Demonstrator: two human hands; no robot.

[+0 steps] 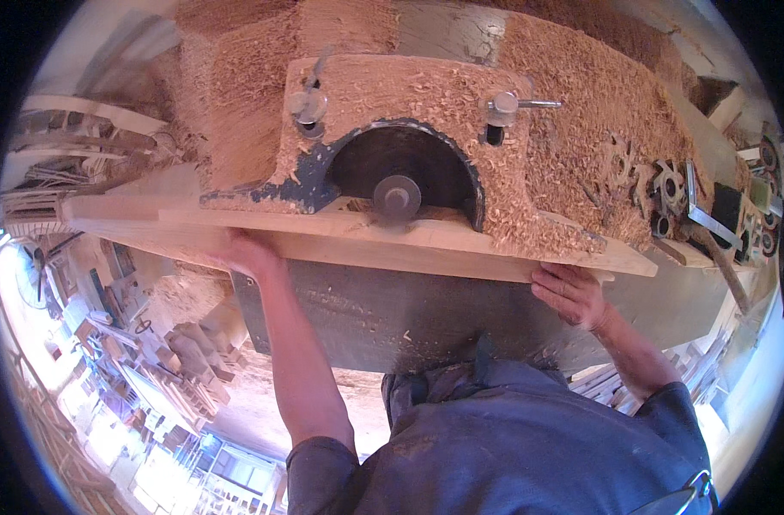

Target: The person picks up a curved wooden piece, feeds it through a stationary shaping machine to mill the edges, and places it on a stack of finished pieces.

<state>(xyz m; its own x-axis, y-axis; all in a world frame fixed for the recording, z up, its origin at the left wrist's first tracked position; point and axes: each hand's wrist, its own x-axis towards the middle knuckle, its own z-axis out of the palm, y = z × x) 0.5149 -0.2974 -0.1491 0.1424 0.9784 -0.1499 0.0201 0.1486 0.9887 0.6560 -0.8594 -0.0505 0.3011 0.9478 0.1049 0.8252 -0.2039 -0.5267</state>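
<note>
A long pale wooden board [392, 257] lies lengthwise along the fence of a woodworking machine. My left hand [254, 257] grips its near edge left of centre, its fingertips blurred and partly hidden. Close to the board's right end, my right hand [570, 294] holds the near edge with bent fingers. Behind the board, a round spindle top [397, 199] stands in the dark half-round opening of the guard [392, 94], which is coated in shavings. Another light wooden strip [572, 243] runs between the board and the guard. The board's left end is blurred.
Two clamp knobs [502, 110] [308, 106] sit on the guard. Cutter heads [668, 187] and a metal square-shaped tool [709, 219] lie among shavings at right. The grey machine table [366, 313] spreads before me. Stacked timber [186, 365] stands at lower left.
</note>
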